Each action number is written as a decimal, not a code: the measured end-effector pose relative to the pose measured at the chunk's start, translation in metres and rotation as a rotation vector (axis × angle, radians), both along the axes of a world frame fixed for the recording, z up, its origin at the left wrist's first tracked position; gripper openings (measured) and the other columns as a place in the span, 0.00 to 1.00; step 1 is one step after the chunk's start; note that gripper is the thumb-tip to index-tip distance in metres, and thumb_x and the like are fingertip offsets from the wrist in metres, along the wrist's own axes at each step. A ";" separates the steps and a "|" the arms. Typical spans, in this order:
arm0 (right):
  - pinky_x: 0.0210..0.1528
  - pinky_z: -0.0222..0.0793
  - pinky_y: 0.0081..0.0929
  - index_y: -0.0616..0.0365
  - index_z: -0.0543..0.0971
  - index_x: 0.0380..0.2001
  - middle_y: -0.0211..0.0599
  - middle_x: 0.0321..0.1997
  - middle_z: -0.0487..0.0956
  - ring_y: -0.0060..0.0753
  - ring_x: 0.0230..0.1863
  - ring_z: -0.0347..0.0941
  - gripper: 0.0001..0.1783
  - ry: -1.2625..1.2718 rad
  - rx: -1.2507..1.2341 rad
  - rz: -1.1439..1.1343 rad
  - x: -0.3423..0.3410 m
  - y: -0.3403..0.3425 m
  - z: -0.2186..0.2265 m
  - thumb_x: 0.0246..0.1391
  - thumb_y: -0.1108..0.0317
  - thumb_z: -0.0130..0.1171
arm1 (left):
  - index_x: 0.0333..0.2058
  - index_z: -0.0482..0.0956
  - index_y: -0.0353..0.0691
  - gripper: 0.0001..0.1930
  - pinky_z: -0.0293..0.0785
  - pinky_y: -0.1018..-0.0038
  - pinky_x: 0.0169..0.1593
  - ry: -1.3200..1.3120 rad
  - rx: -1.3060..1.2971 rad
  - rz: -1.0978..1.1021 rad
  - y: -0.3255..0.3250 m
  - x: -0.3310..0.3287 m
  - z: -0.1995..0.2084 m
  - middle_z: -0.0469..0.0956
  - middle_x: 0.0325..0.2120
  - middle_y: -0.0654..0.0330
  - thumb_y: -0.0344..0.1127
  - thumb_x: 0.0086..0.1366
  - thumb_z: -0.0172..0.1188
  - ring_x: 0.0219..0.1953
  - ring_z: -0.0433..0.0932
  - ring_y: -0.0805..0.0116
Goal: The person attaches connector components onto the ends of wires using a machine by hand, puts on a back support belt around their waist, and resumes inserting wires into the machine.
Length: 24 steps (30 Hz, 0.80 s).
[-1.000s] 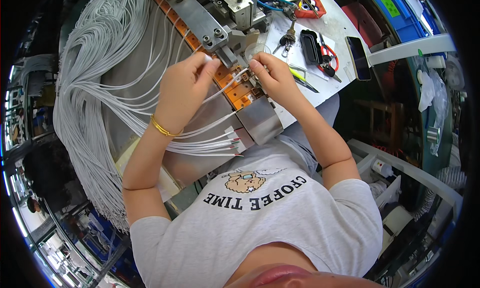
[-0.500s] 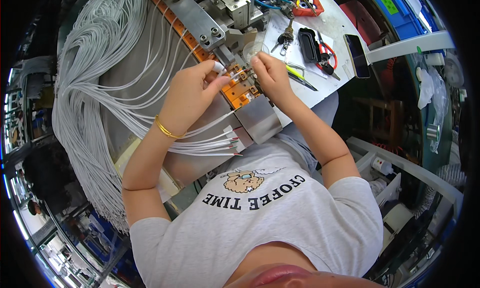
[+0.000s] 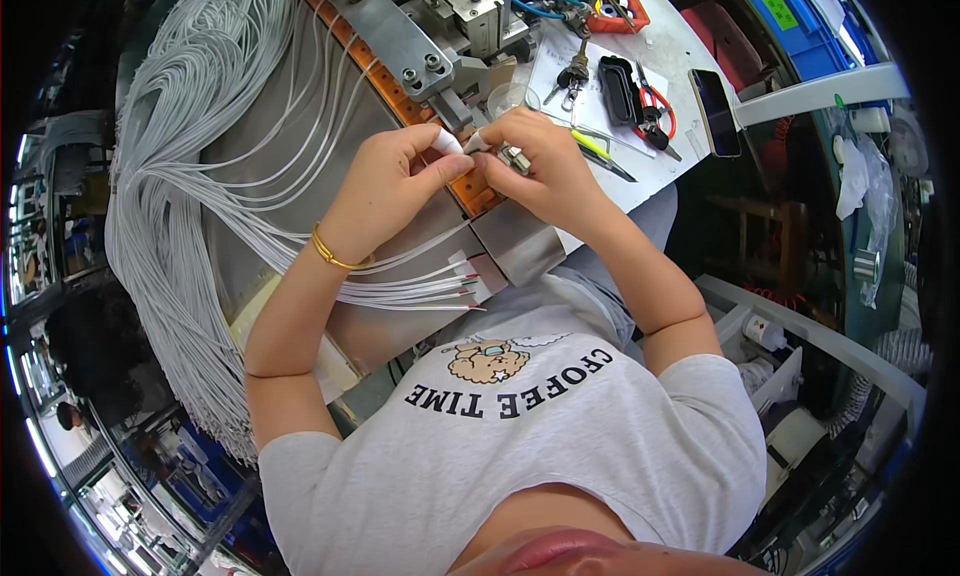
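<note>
My left hand [image 3: 390,181] and my right hand [image 3: 545,171] meet fingertip to fingertip over an orange metal fixture strip [image 3: 474,193]. Thumb and index finger are pinched on both, each index fingertip wearing a white cover. Whatever sits between the fingertips is too small and hidden to name. White cables [image 3: 260,198] run from a large bundle towards my left hand and pass under its wrist. Below that wrist, several cable ends [image 3: 425,291] with coloured tips lie on the metal plate. A small metal fitting [image 3: 514,159] shows by my right fingers.
A bolted steel clamp bar [image 3: 395,46] and a pneumatic block [image 3: 470,16] stand beyond my hands. To the right lie keys [image 3: 573,73], a black case [image 3: 620,91], red-handled pliers [image 3: 655,111], a yellow-green pen-like tool [image 3: 592,147] and a phone [image 3: 714,111]. A red tray [image 3: 625,6] sits farther back.
My right hand has come left and slightly down, from beside the fixture to my left fingertips. My left hand stays nearly in place. The orange blocks are now largely covered.
</note>
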State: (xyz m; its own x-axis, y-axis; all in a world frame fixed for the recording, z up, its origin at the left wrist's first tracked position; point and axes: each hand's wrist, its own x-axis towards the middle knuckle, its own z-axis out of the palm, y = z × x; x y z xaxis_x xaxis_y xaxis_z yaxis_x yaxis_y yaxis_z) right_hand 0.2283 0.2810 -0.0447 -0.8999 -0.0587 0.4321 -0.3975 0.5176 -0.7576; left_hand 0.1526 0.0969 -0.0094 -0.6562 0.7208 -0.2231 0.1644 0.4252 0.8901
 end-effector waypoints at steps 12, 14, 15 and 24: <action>0.35 0.63 0.20 0.65 0.74 0.32 0.32 0.28 0.74 0.20 0.32 0.68 0.10 -0.187 -0.233 -0.079 0.000 -0.006 -0.003 0.53 0.67 0.55 | 0.32 0.74 0.37 0.08 0.57 0.87 0.22 -0.065 0.044 0.069 0.002 0.012 0.008 0.71 0.20 0.70 0.36 0.65 0.52 0.20 0.63 0.87; 0.35 0.62 0.20 0.65 0.73 0.30 0.32 0.27 0.73 0.19 0.31 0.66 0.09 -0.261 -0.318 -0.037 0.000 -0.008 0.001 0.53 0.68 0.54 | 0.32 0.74 0.37 0.08 0.57 0.87 0.22 -0.057 0.036 0.050 0.003 0.012 0.005 0.71 0.20 0.69 0.36 0.65 0.52 0.20 0.63 0.87; 0.35 0.62 0.20 0.65 0.73 0.30 0.31 0.27 0.72 0.19 0.30 0.65 0.08 -0.297 -0.360 -0.014 0.001 -0.009 0.002 0.53 0.69 0.54 | 0.31 0.73 0.37 0.08 0.57 0.87 0.23 -0.036 0.072 0.040 0.003 0.011 0.002 0.71 0.20 0.70 0.35 0.65 0.52 0.20 0.63 0.87; 0.35 0.61 0.20 0.65 0.71 0.28 0.32 0.26 0.70 0.19 0.30 0.63 0.10 -0.271 -0.352 0.005 0.005 -0.008 -0.003 0.56 0.67 0.53 | 0.32 0.74 0.36 0.08 0.59 0.87 0.25 -0.080 0.195 0.067 0.004 0.010 -0.004 0.70 0.21 0.71 0.35 0.65 0.53 0.21 0.63 0.87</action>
